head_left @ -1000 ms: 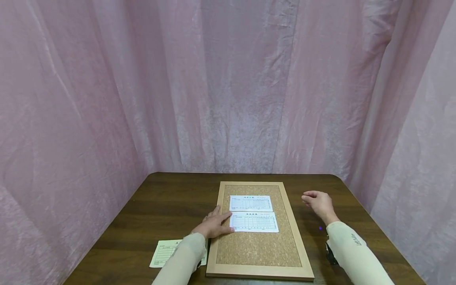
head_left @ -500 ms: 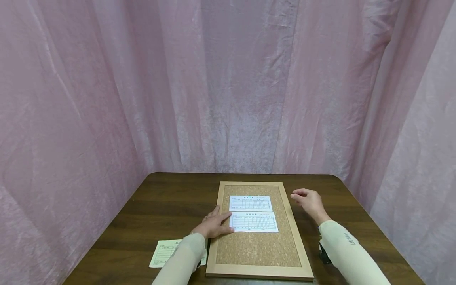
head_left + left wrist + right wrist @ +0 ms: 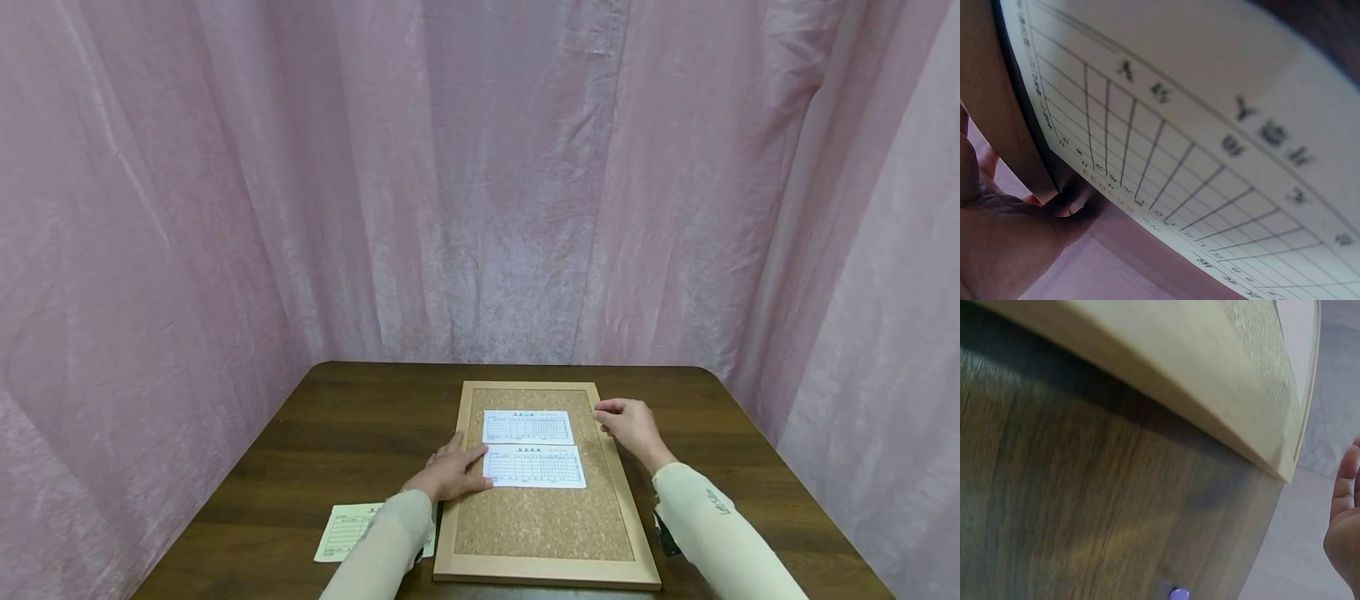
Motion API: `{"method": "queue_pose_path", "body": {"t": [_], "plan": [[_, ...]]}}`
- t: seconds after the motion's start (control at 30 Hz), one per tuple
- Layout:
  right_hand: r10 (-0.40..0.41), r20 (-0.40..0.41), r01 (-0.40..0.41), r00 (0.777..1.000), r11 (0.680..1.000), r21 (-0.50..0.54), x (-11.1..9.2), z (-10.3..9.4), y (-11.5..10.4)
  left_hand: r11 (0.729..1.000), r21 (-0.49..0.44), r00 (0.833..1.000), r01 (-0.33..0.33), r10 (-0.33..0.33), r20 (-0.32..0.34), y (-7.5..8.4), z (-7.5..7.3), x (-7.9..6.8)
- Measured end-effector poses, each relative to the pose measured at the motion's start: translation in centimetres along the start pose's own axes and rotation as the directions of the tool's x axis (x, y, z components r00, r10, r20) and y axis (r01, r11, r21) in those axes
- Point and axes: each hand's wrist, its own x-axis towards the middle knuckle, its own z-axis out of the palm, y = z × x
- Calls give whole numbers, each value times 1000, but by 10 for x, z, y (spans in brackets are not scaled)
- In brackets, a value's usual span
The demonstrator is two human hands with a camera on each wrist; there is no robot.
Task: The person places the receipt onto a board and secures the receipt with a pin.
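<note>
A cork board (image 3: pixel 540 525) with a light wooden frame lies on the dark table. Two white printed forms, an upper form (image 3: pixel 527 427) and a lower form (image 3: pixel 534 466), lie one below the other on the cork. My left hand (image 3: pixel 444 475) rests spread over the board's left frame, its fingertips at the left edge of the lower form. My right hand (image 3: pixel 630 429) is over the right frame, thumb and index fingertips brought together near the upper form's right side. I cannot tell whether something small is between them.
A pale green printed form (image 3: pixel 347 533) lies on the table left of the board, partly under the left forearm. A small purple round-headed piece (image 3: pixel 1179 594) sits on the table right of the board. Pink curtains (image 3: pixel 525 183) hang behind the table.
My right hand has moved left from the table beside the board to over its right frame. The left hand and the forms have stayed where they were.
</note>
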Motion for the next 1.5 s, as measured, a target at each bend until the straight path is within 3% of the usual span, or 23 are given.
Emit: {"method": "queue_pose_path", "body": {"t": [0.7, 0.93, 1.5], "plan": [[-38, 52, 37, 998, 999, 26, -7, 31, -14, 1000, -2, 1000, 6, -6, 5, 2, -1, -2], [12, 83, -17, 996, 998, 62, -8, 39, -14, 1000, -7, 1000, 11, -11, 3, 0, -1, -1], [-52, 123, 49, 991, 998, 31, -12, 58, -20, 1000, -9, 1000, 12, -12, 2, 2, -1, -1]]}}
